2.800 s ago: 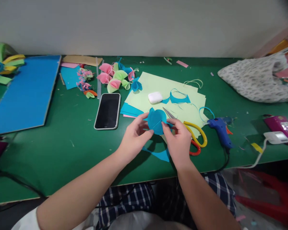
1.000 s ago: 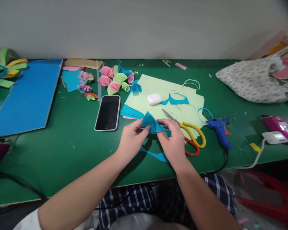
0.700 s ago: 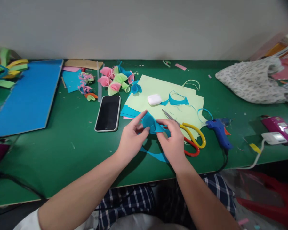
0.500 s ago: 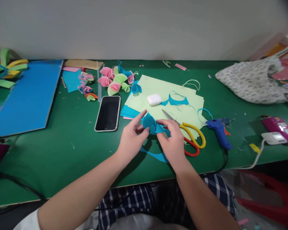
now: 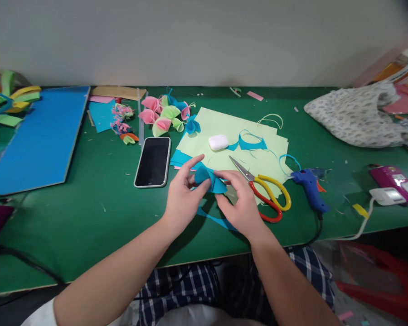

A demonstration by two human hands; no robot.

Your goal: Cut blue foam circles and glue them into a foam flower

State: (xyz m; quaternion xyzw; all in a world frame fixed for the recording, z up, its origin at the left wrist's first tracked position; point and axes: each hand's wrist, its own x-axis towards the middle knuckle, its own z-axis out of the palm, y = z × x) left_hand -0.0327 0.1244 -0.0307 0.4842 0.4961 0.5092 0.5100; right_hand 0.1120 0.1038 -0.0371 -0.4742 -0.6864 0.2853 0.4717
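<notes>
Both of my hands hold a folded piece of blue paper (image 5: pixel 209 179) just above the green table (image 5: pixel 88 213). My left hand (image 5: pixel 183 199) pinches its left side, thumb and fingers closed on it, index finger raised. My right hand (image 5: pixel 240 199) grips its right side with closed fingers. Below the hands lies a blue paper scrap (image 5: pixel 217 220). Scissors (image 5: pixel 267 192) with yellow and red handles rest just right of my right hand, on pale green sheets (image 5: pixel 231 136).
A black phone (image 5: pixel 153 161) lies left of the hands. Pink, green and blue paper flowers (image 5: pixel 165 113) sit behind it. A white earbud case (image 5: pixel 218 142), a blue glue gun (image 5: pixel 309 183), a blue board (image 5: pixel 37 136) and a patterned cloth bag (image 5: pixel 357 115) are around.
The flat blue circle has been folded into a smaller cone-like shape. Both hands have shifted slightly left and toward me with it.
</notes>
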